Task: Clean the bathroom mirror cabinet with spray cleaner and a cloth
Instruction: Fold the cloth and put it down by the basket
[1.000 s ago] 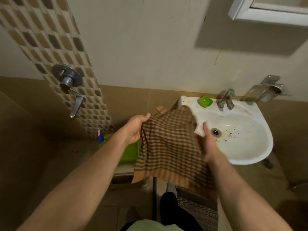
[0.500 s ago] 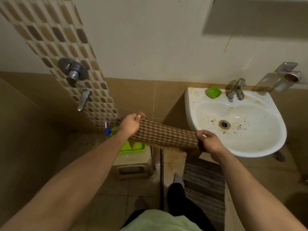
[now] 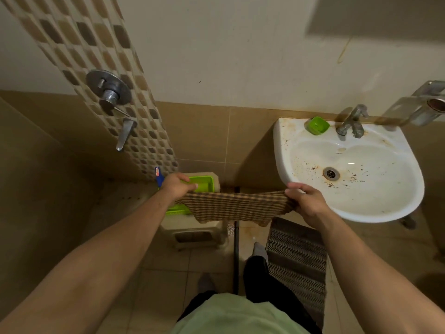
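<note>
1. While it hangs stretched between the two hands, the cloth [image 3: 233, 207] shows as a brown and tan check. It is gathered into a narrow band, with a taut upper edge and a looser lower edge that sags beneath it.
2. It is held in the air in front of the person, above the tiled floor. Its left part passes in front of a green tray [image 3: 203, 183], and its right end lies just beside the front rim of the sink [image 3: 280, 150].
3. The left hand [image 3: 178, 186] reaches forward with its back turned up. Its fingers are curled down over the cloth's left end and clamped on it.
4. The right hand [image 3: 305, 203] is also back up, with its fingers closed round the right end. A bunch of fabric pokes out below the palm. The two hands are well apart, with both forearms extended from the lower corners of the view.
5. The cloth's long axis runs left to right, nearly level and roughly parallel to the back wall. One end points towards the tray and the other towards the sink.
6. The white sink is speckled with rusty stains around its drain. A green soap dish [image 3: 317, 126] sits on its back rim, with a metal tap [image 3: 351, 122] just beside it.
7. The tray rests on a beige stool [image 3: 192, 229]. A striped mat [image 3: 298, 256] lies on the floor below the sink, and a shower valve [image 3: 109, 89] is mounted on the mosaic strip at the left.
</note>
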`<state>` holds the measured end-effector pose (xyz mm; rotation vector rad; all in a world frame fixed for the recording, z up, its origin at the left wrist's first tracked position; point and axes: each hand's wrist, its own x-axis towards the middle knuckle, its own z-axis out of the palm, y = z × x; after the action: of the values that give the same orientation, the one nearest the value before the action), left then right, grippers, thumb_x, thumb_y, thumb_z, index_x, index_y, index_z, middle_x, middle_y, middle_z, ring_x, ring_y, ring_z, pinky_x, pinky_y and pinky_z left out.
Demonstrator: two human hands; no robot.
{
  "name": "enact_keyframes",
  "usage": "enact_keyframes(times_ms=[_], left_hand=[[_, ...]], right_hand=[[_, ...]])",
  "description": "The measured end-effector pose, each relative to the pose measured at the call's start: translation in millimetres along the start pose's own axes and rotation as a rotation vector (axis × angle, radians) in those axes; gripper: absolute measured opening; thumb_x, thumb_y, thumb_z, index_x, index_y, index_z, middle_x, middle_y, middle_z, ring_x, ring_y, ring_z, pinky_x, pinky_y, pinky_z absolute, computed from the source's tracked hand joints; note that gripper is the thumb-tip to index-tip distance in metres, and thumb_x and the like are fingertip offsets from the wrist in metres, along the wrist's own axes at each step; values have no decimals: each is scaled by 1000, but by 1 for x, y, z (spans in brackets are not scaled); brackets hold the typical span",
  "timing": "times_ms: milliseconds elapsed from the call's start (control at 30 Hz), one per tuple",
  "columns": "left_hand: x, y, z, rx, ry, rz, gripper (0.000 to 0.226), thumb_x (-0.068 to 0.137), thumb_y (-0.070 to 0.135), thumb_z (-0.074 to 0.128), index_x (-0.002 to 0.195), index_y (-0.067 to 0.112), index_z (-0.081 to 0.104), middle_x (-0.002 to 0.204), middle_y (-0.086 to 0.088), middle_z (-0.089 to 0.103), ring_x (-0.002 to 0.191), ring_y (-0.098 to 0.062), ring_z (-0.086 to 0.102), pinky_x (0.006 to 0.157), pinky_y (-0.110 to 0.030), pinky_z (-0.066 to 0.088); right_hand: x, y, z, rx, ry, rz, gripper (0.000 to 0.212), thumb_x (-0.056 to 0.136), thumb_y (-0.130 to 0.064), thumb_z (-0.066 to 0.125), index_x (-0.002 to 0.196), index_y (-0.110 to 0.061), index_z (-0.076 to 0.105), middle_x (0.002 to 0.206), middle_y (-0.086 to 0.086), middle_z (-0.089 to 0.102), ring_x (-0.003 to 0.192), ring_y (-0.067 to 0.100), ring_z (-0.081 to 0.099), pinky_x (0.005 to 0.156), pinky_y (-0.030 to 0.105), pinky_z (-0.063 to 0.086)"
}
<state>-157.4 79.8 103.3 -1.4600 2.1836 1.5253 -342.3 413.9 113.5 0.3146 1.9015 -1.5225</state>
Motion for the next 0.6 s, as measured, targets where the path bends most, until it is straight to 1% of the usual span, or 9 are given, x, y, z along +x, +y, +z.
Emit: enact_keyframes(times_ms=[33,100,200,233,300,367,433,500,600], left_hand=[[-2,-1,1,-35,-46,18,44,81,18,88,118,7,66,125,-14,66,109,-25,64,85,-30,53],[-8,-2,-1,-5,-137,101,51,78,18,89,123,10,67,125,-7,62,114,-20,59,89,-27,46],[-14,2,-5,132,-248,211,56,72,17,94,123,14,70,119,-1,67,109,-20,65,91,-28,52],[-14,4,-5,158,-280,229,56,71,11,94,122,11,71,114,-5,72,105,-23,70,90,-31,57],[-15,5,-3,227,-321,269,53,72,-4,89,121,5,71,109,-14,75,98,-28,75,90,-41,61],[-14,4,-2,351,-309,356,44,78,-12,80,118,5,74,111,-11,76,95,-25,75,89,-43,61],[-13,0,-4,509,-245,449,25,89,-4,71,108,10,79,103,-6,77,91,-21,74,87,-41,60],[-12,-3,-9,631,-136,512,16,96,9,68,104,13,80,97,-4,75,91,-18,70,88,-39,58],[-11,-3,-17,623,-27,622,12,93,14,73,103,14,80,102,-4,72,100,-19,61,94,-37,51]], right_hand=[[-1,4,0,-46,-40,-33,22,87,-3,77,107,-13,75,109,17,76,95,30,75,70,29,60],[-1,13,0,-312,-121,-114,33,79,-12,87,110,-13,75,116,10,74,101,26,72,82,28,56],[2,16,3,-1062,-200,-301,66,69,-38,93,129,-22,68,122,0,56,107,17,58,97,27,46],[3,16,6,-1260,-182,-380,68,70,-44,91,131,-28,66,119,-2,48,107,17,53,99,28,46],[4,16,11,-1488,-138,-499,60,77,-52,82,132,-35,65,111,-6,39,104,16,47,102,34,47],[7,15,13,-1549,-114,-572,43,90,-53,68,129,-36,66,106,-6,37,97,14,45,97,35,49],[8,14,12,-1525,-118,-601,33,99,-48,55,127,-35,69,106,-5,40,95,15,44,93,35,47],[11,15,10,-1533,-117,-604,33,102,-47,49,126,-35,69,120,-1,48,110,20,46,100,40,43],[13,11,8,-1477,-58,-585,30,103,-47,50,122,-36,71,154,0,42,140,27,35,116,52,32]])
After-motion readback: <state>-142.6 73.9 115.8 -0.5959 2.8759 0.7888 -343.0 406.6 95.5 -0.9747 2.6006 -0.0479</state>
